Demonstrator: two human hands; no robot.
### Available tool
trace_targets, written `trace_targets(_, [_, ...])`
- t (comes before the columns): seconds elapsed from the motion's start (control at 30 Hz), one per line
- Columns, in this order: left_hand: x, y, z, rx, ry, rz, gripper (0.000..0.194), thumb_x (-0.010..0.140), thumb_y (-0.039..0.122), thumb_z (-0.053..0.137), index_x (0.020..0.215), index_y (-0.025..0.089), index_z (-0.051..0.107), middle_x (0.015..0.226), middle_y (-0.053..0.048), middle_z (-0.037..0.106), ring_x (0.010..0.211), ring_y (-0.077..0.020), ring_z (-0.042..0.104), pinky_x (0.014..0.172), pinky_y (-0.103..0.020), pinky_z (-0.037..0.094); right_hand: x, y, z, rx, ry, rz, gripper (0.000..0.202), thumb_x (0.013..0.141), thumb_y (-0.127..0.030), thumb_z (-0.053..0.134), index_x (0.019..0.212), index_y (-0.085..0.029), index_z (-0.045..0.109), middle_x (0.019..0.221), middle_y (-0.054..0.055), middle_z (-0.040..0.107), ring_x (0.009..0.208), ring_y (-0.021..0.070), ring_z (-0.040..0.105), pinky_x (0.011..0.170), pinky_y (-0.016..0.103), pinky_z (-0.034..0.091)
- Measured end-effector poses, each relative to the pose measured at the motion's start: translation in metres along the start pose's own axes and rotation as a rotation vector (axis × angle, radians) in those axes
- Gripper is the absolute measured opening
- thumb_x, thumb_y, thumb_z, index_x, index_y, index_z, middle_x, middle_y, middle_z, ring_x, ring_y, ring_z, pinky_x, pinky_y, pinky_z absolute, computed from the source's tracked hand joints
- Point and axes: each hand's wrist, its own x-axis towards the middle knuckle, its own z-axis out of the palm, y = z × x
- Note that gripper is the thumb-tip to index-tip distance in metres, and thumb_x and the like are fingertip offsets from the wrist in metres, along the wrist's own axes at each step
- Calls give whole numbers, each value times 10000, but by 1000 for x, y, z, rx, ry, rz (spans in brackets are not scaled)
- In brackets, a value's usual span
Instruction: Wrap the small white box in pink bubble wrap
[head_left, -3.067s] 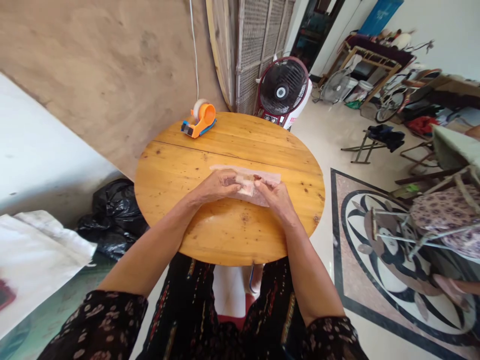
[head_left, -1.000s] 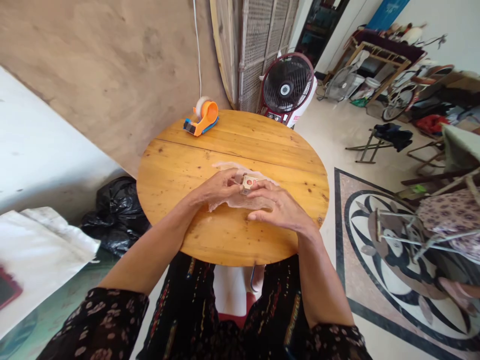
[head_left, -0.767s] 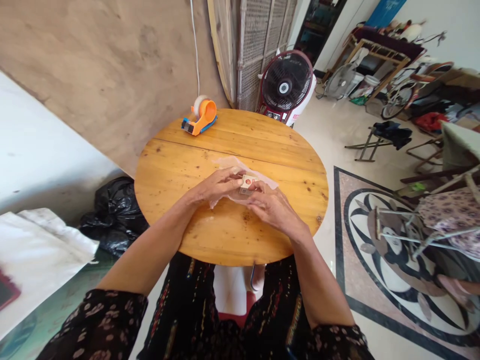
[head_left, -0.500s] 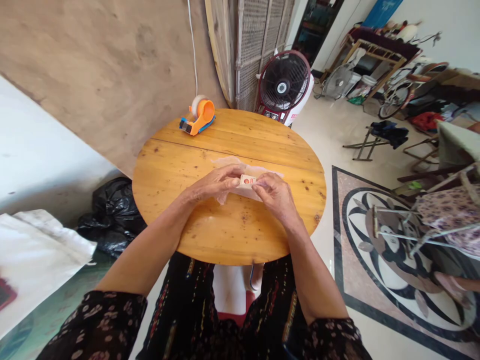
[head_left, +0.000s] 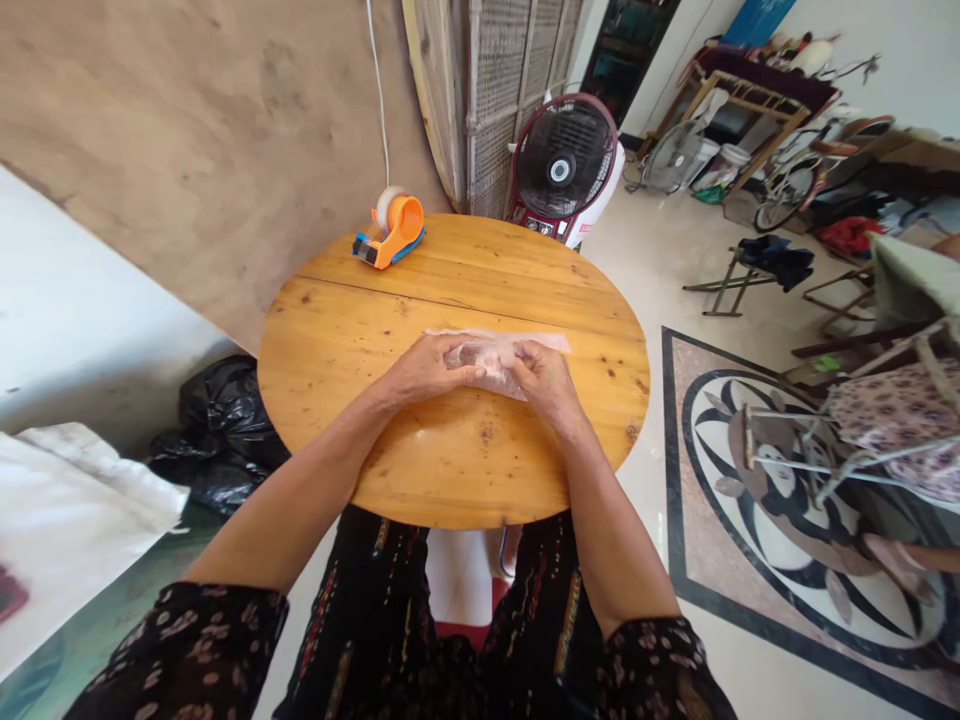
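A thin, translucent pinkish-white plastic sheet [head_left: 491, 362] lies crumpled near the middle of the round wooden table [head_left: 480, 460]. My left hand [head_left: 427, 372] is curled round the left side of the sheet, its thumb pointing inward along the near edge. On the other side, my right hand [head_left: 549, 380] pinches the plastic between thumb and fingers. Part of the sheet spreads out flat behind the right hand. The small white box with red print is not visible now; folded plastic covers the spot between my hands.
An orange and blue tape dispenser [head_left: 394, 232] with a roll stands at the table's far left edge. Behind the table is a dark red fan [head_left: 561, 165]. Black plastic bags [head_left: 225, 425] lie on the floor at left. A folding stool [head_left: 750, 275] stands to the right.
The plastic sheet has been folded over the small white box, whose printed face showed between my hands before. Both hands stay close together at the same place on the table.
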Motion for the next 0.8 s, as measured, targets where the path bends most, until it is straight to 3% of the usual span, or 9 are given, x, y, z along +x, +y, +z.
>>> trace_targets(0.1, [0, 0, 4, -69, 33, -42, 370, 782, 417, 642, 1036, 160, 724, 1065, -69, 733, 956, -231, 676, 858, -319, 526, 0, 1, 3, 29, -13, 14, 218, 831, -348, 544, 736, -184, 652, 711, 12, 659, 681, 161, 586, 662, 267, 413])
trace_targets(0.47, [1, 3, 6, -241, 77, -203, 269, 714, 378, 659, 817, 133, 704, 804, -44, 708, 700, -158, 620, 609, -234, 458, 0, 5, 3, 76, -17, 35, 178, 777, -335, 599, 694, -180, 626, 679, -5, 618, 641, 134, 531, 606, 247, 383])
trace_targets(0.67, [0, 1, 7, -138, 126, -247, 228, 710, 358, 630, 724, 132, 650, 657, 7, 600, 599, -111, 509, 534, -211, 358, 3, 13, 0, 57, 12, 91, 196, 751, -371, 635, 684, -190, 602, 602, -27, 569, 563, 115, 479, 549, 234, 360])
trace_targets(0.8, [3, 0, 7, -101, 144, -239, 221, 673, 351, 630, 740, 141, 628, 674, 12, 583, 610, -115, 494, 560, -222, 379, 3, 11, 0, 52, 33, 111, 156, 744, -349, 625, 744, -193, 622, 637, -20, 608, 577, 123, 507, 574, 241, 385])
